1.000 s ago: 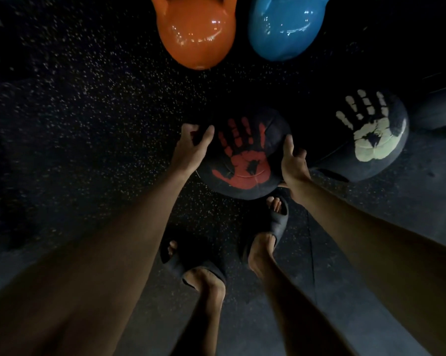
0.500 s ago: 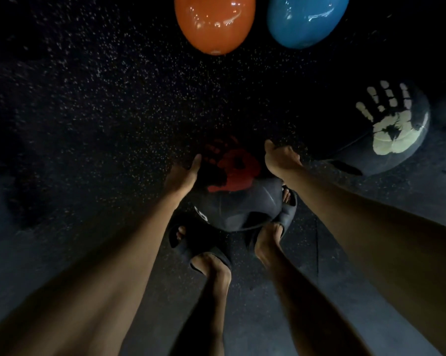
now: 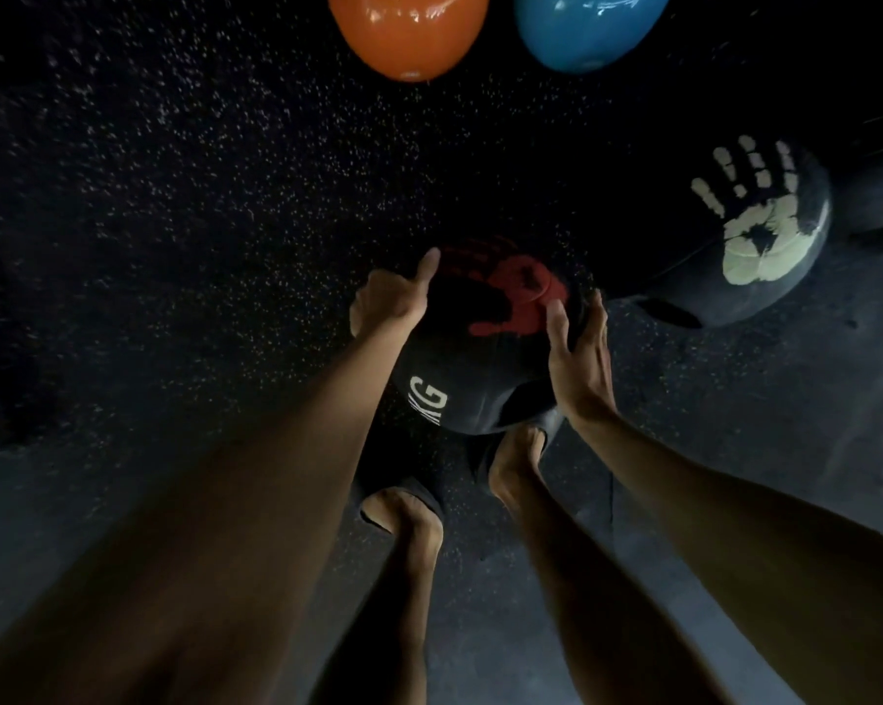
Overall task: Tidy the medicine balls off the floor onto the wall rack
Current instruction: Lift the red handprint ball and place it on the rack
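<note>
Two hands hold a black ball with a red handprint (image 3: pixel 480 368) in the middle of the view. It has white letters "KG" on its near side. The ball sits above the person's feet (image 3: pixel 515 450) and hides the toes, so it is up off the floor (image 3: pixel 174 246).

The left hand (image 3: pixel 393 297) is on the ball's 9 o'clock side. Its thumb points up over the top edge. Its fingers go round the far side, so I cannot tell how they lie. The right hand (image 3: pixel 579 358) is on the 3 o'clock side. Its fingers are spread wide and lie almost flat on the ball, with the thumb on the red print.

At 2 o'clock from the held ball, a black ball with a pale handprint (image 3: pixel 744 231) rests on the floor. It is near the right hand, with a thin gap between the two balls. A third dark ball (image 3: pixel 882 195) shows at the right edge, just past it.

At 12 o'clock an orange kettlebell (image 3: pixel 408 33) sits well apart, and a blue kettlebell (image 3: pixel 587 28) sits at 1 o'clock beside it.

From 8 to 11 o'clock there is only dark speckled floor, with lots of room.
</note>
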The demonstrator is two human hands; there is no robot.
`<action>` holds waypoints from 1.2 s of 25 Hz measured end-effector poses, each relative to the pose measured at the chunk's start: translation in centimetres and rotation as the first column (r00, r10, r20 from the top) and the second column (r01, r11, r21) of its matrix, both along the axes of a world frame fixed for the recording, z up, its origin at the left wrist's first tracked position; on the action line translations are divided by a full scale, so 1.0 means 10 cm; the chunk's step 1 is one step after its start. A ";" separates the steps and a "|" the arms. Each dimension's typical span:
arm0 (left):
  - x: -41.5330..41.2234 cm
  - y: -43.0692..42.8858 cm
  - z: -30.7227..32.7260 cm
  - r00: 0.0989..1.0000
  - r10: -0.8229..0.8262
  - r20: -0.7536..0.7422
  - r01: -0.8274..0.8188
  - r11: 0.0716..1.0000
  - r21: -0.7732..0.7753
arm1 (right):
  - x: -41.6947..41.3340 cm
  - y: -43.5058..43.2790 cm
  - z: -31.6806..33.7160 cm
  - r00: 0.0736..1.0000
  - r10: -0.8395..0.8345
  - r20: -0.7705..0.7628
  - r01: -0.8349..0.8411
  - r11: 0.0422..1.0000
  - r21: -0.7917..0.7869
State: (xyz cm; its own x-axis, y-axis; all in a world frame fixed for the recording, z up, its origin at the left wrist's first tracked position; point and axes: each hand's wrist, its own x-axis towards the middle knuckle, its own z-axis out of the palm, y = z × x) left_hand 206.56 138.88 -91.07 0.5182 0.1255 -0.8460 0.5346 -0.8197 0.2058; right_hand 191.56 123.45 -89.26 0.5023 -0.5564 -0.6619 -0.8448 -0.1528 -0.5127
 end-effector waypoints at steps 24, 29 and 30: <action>0.21 -0.06 -0.66 0.817 0.408 -0.408 -0.573 0.660 -0.486 | 0.47 -0.34 -0.27 0.779 -0.627 -0.016 0.625 0.777 -0.076; 0.24 0.23 0.06 0.810 0.520 -0.272 -0.581 0.644 -0.499 | 0.51 -0.14 0.39 0.824 -0.566 -0.002 0.564 0.821 -0.094; 0.31 0.31 0.25 0.809 0.538 -0.236 -0.577 0.649 -0.496 | 0.54 -0.10 0.59 0.832 -0.555 0.003 0.553 0.829 -0.082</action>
State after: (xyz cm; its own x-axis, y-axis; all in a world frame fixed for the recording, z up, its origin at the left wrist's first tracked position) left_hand 209.63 142.00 -88.60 0.4429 -0.0945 -0.8916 0.8818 -0.1339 0.4523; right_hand 196.95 122.48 -83.34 0.0818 -0.7865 -0.6121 -0.8094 0.3059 -0.5013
